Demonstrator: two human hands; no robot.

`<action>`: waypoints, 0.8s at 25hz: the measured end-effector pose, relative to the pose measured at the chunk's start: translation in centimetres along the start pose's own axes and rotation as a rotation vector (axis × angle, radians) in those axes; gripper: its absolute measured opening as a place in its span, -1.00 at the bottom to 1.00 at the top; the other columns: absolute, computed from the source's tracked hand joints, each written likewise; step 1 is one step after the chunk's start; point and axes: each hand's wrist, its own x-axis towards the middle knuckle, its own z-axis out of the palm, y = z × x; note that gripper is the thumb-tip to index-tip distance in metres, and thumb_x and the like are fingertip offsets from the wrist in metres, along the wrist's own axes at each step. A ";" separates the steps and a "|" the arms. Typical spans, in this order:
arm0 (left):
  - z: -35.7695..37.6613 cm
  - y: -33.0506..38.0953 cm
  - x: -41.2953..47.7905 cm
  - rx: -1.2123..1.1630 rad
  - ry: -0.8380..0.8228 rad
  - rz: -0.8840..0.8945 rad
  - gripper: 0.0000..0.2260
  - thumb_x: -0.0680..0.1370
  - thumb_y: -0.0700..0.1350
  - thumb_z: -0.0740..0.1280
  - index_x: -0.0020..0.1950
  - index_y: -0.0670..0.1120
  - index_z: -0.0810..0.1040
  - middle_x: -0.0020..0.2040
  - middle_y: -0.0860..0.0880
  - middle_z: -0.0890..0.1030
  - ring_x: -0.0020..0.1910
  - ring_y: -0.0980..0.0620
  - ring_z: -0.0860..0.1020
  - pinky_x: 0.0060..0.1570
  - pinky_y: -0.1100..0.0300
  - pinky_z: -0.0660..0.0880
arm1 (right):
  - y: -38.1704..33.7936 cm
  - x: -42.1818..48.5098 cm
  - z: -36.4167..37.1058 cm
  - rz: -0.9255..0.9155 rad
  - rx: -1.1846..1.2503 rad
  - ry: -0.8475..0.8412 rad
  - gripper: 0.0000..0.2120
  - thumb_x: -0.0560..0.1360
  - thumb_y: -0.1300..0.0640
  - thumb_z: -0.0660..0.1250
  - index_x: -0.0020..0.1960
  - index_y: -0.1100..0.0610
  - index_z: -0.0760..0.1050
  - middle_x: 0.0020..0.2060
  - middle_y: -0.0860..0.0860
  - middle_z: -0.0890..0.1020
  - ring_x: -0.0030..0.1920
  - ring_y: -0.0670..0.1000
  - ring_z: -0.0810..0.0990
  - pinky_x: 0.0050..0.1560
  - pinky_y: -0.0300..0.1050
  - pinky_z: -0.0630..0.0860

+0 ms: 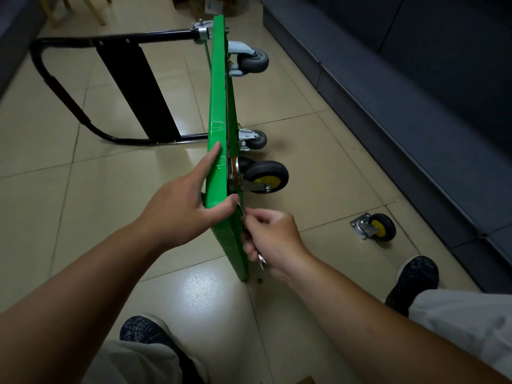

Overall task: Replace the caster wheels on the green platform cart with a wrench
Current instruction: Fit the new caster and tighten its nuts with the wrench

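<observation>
The green platform cart [219,112] stands on its long edge on the tiled floor, its underside facing right. My left hand [188,206] holds its upper edge, thumb hooked over the rim and forefinger stretched along the deck. My right hand [273,238] grips a metal wrench [261,262] against the underside, just below a black caster with a yellow hub [266,177]. Two grey casters [253,60] [256,139] are mounted further along the underside. A loose yellow-hub caster [375,226] lies on the floor to the right.
The cart's black folding handle [83,87] lies out to the left on the floor. A dark sofa base [415,106] runs along the right. My two shoes [144,328] [415,278] are near the cart's close end. A small dark piece [259,280] lies by the cart's corner.
</observation>
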 end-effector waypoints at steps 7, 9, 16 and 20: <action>0.2 -0.5 0.1 -0.008 0.006 0.050 -0.15 0.39 0.48 0.16 0.59 0.37 -0.17 0.30 0.01 0.58 -0.14 0.06 0.66 -0.26 0.04 0.65 | 5.6 2.3 -2.4 -0.266 -0.055 0.117 -0.65 0.64 0.23 0.27 0.42 0.07 0.49 -0.36 -0.04 0.62 -0.50 -0.05 0.48 -0.52 -0.19 0.42; 0.2 -0.5 -0.1 -0.018 0.008 0.067 -0.16 0.40 0.48 0.15 0.59 0.36 -0.16 0.33 0.07 0.53 -0.08 0.02 0.67 -0.28 0.08 0.66 | 5.7 3.1 -2.1 -0.383 -0.099 0.064 -0.64 0.65 0.25 0.26 0.40 0.00 0.49 -0.16 -0.14 0.69 -0.31 -0.14 0.60 -0.32 -0.22 0.54; 0.1 -0.2 0.0 -0.031 0.031 0.070 -0.17 0.41 0.44 0.19 0.60 0.36 -0.10 0.17 0.25 0.43 -0.07 -0.04 0.66 -0.22 0.06 0.67 | 9.3 3.7 -1.2 -0.478 -0.064 -0.012 -0.63 0.69 0.14 0.18 0.48 0.01 0.43 0.36 -0.12 0.56 0.43 -0.04 0.47 0.38 0.07 0.47; 0.0 -0.1 0.0 -0.037 0.045 0.069 -0.17 0.41 0.43 0.22 0.60 0.36 -0.07 0.16 0.28 0.44 -0.09 -0.09 0.68 -0.22 0.01 0.67 | 9.5 4.3 -1.3 -0.520 -0.070 -0.035 -0.62 0.68 0.23 0.18 0.47 0.03 0.44 0.35 -0.11 0.56 0.43 -0.01 0.47 0.40 0.11 0.45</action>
